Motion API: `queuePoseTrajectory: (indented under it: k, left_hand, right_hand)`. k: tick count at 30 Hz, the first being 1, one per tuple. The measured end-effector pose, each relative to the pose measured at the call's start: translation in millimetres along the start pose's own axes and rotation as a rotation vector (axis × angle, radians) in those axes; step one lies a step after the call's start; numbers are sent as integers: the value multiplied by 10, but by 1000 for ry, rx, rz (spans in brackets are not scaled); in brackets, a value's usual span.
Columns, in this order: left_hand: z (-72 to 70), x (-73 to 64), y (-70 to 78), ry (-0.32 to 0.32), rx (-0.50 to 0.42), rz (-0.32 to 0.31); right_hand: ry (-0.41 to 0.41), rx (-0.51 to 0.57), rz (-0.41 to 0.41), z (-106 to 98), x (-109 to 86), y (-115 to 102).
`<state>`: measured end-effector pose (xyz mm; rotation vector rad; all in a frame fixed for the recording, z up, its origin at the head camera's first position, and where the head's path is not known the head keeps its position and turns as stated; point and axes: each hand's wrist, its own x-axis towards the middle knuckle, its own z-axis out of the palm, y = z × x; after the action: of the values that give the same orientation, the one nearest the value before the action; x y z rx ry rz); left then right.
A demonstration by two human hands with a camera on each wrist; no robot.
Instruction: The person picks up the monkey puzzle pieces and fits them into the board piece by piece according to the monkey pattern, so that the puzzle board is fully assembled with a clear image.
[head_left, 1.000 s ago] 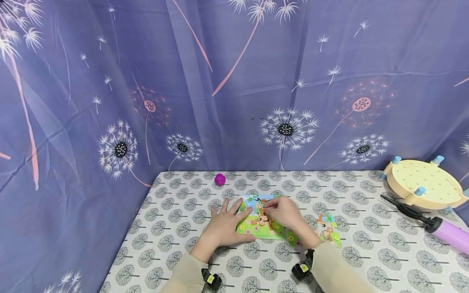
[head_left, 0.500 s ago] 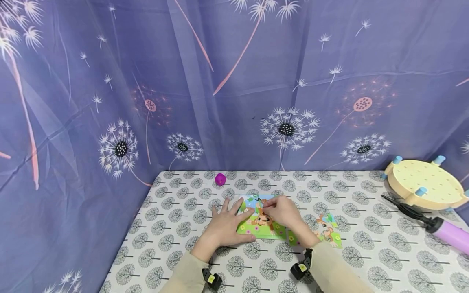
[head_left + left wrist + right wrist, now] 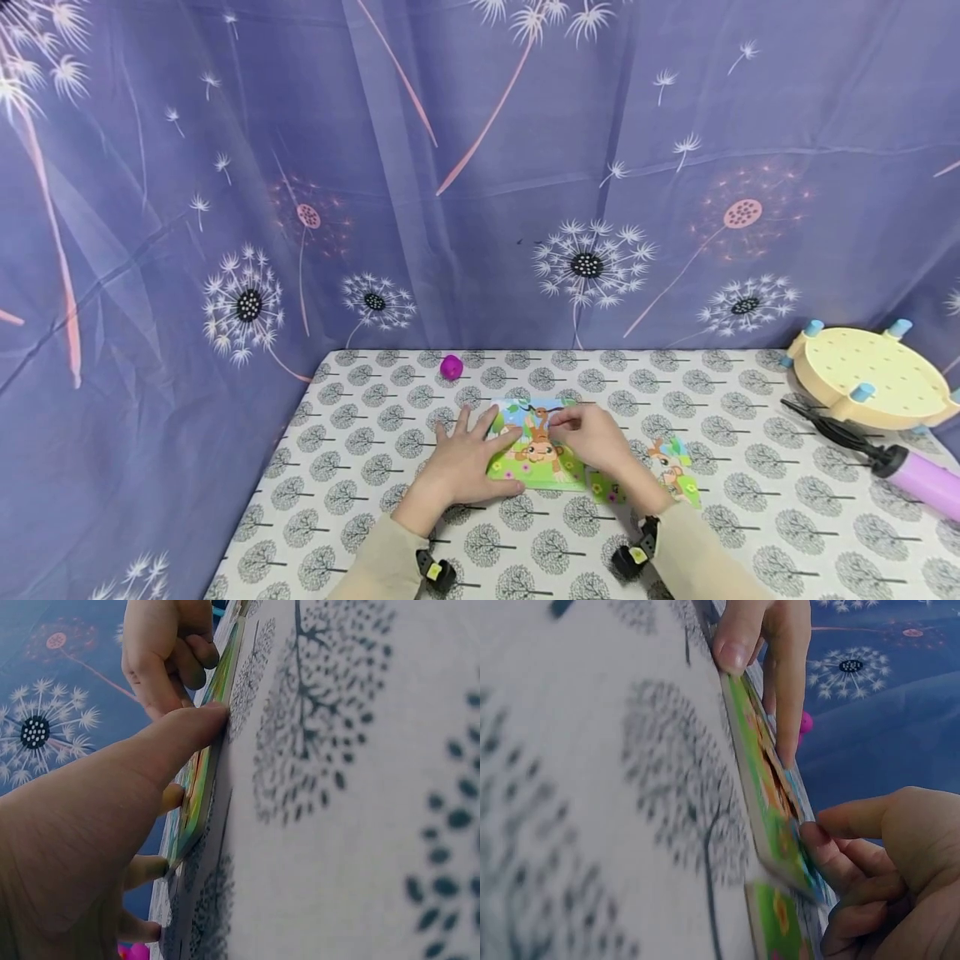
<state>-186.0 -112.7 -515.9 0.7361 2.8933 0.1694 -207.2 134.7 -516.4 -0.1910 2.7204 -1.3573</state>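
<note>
Puzzle board [image 3: 534, 468] lies flat on the tree-print tablecloth [image 3: 495, 546], between the two hands, its near edge running left to right across the person's front. From the head it looks somewhat wider than deep, but the slant of the view and the covering hands leave its true long axis uncertain. Its picture has green, flowered ground along the near edge and blue sky along the far edge; the monkey [image 3: 540, 452] hangs upside down, head toward the person, tail end toward the branch at the far side. The left hand [image 3: 459, 468] is spread, fingers apart, forefinger over the board's left part and thumb on its near edge. The right hand [image 3: 596, 440] has thumb and forefinger close together at the board's right part; whether a piece sits between them I cannot tell. A green flowered piece [image 3: 604, 488] lies just beside the near right corner, next to the right wrist, and a monkey-printed section [image 3: 681, 473] lies farther right, past the forearm, with its green part toward the person.
</note>
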Motion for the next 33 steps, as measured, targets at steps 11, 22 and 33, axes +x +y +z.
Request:
queuePoseTrajectory:
  k: [11, 22, 33]
  left_hand:
    - [29, 35, 100, 20, 56, 34]
    - [52, 53, 156, 65, 56, 148]
    - [64, 62, 195, 53, 47, 124]
  right_hand:
    - [19, 42, -53, -237, -135, 209]
    - [82, 15, 6, -597, -293, 451]
    - [106, -2, 49, -993, -592, 735]
